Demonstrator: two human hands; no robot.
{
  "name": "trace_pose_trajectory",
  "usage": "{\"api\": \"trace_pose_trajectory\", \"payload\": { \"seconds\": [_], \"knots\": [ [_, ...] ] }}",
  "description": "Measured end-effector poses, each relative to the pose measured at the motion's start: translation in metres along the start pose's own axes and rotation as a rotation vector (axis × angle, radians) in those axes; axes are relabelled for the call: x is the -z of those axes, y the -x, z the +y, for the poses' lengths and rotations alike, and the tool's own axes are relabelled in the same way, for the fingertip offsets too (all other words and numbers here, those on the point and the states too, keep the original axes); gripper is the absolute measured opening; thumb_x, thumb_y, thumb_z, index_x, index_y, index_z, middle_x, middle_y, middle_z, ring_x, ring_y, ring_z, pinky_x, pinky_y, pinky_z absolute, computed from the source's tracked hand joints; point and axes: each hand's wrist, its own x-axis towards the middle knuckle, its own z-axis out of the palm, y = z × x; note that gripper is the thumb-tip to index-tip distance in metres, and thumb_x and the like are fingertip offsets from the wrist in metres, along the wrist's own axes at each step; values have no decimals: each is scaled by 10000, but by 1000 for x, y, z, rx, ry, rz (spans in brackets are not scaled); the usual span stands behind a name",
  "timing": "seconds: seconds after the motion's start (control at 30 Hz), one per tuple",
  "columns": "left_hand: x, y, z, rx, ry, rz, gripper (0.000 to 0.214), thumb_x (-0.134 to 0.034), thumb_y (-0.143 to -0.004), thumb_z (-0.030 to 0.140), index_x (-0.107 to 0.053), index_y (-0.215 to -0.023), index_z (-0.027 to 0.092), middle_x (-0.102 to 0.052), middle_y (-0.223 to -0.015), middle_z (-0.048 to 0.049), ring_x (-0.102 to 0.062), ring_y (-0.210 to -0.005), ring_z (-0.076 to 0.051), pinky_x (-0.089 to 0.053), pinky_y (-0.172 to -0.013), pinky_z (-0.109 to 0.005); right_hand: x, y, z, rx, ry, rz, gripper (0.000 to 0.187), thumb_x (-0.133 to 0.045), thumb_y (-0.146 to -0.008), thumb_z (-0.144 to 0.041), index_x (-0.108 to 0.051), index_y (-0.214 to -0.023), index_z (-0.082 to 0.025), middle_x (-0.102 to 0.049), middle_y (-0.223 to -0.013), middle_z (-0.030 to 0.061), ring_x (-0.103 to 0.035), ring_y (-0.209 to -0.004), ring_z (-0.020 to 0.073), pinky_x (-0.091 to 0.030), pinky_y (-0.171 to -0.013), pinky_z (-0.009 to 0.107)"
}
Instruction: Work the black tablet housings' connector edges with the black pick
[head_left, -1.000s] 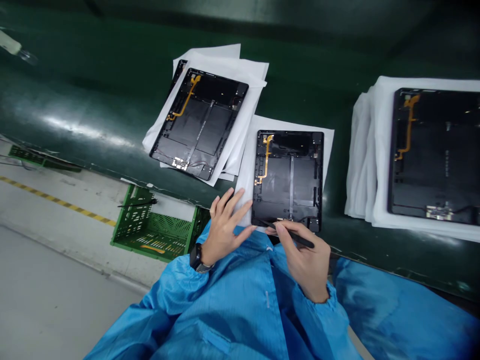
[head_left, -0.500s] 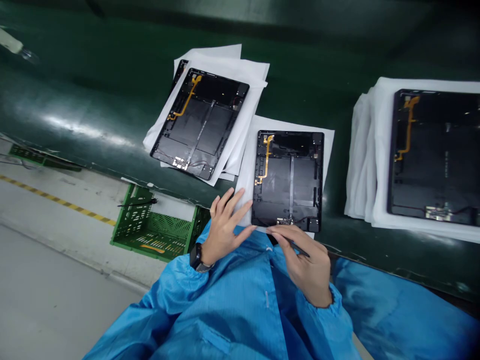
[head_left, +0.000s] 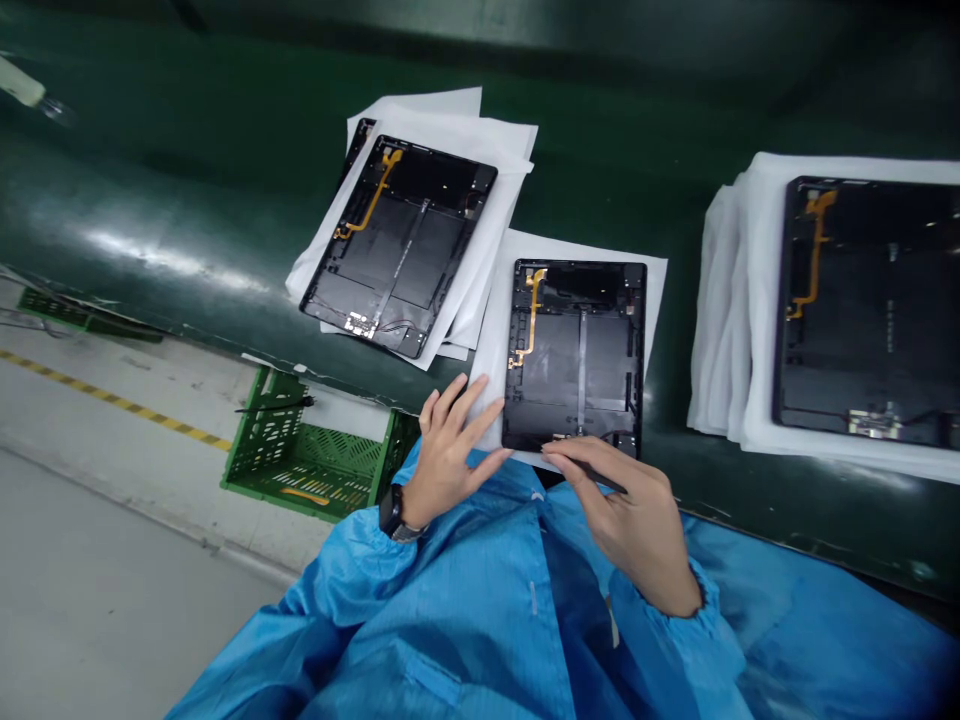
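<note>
A black tablet back shell (head_left: pixel 607 350) lies on a white foam sheet (head_left: pixel 487 400) at the bench's near edge. Inside it are an orange flex cable (head_left: pixel 535 315), a pale strip down the middle and dark wiring. My left hand (head_left: pixel 448 450) is spread open, its fingertips resting on the sheet and at the shell's left edge. Over the shell's lower edge, my right hand (head_left: pixel 626 510) is closed in a pinch around a thin dark tool (head_left: pixel 611 485). Its fingers cover part of the small board there, and the tool's tip is too small to make out.
On the green bench (head_left: pixel 225 200), a second shell (head_left: pixel 405 250) lies tilted on stacked white sheets to the left. Another shell (head_left: pixel 862 330) tops a thick sheet stack at right. Below the bench edge stands a green crate (head_left: pixel 247 440) on the floor.
My right hand has moved slightly right and up, from below the shell's lower edge to over it, still pinching the tool. The left hand has stayed in place.
</note>
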Motion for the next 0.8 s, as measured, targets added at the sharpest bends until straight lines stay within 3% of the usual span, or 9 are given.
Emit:
{"api": "trace_pose_trajectory", "payload": {
  "seconds": [0.57,0.67,0.8],
  "knots": [
    [-1,0,1,14,-3,-10,519,-648,-970,424,-542,-1443,238,-476,-1584,-141,-321,-1541,-301,-194,-1247,-512,22,15,7,-275,67,95,128,-682,-949,-324,-773,-939,-235,-805,-911,15,-768,-862,201,-597,-840,288],
    [-1,0,1,14,-3,-9,516,-646,-971,426,-543,-1439,236,-478,-1582,-144,-323,-1540,-301,-191,-1248,-513,20,15,6,-258,62,93,120,-677,-953,-303,-772,-946,-230,-805,-919,20,-770,-853,198,-598,-830,286],
    [-1,0,0,12,-6,-13,524,-644,-973,428,-533,-1450,243,-474,-1585,-141,-323,-1541,-303,-196,-1246,-521,13,19,5,-135,93,121,97,-670,-955,-216,-761,-989,-217,-794,-953,43,-762,-896,197,-594,-840,289]
  ]
}}
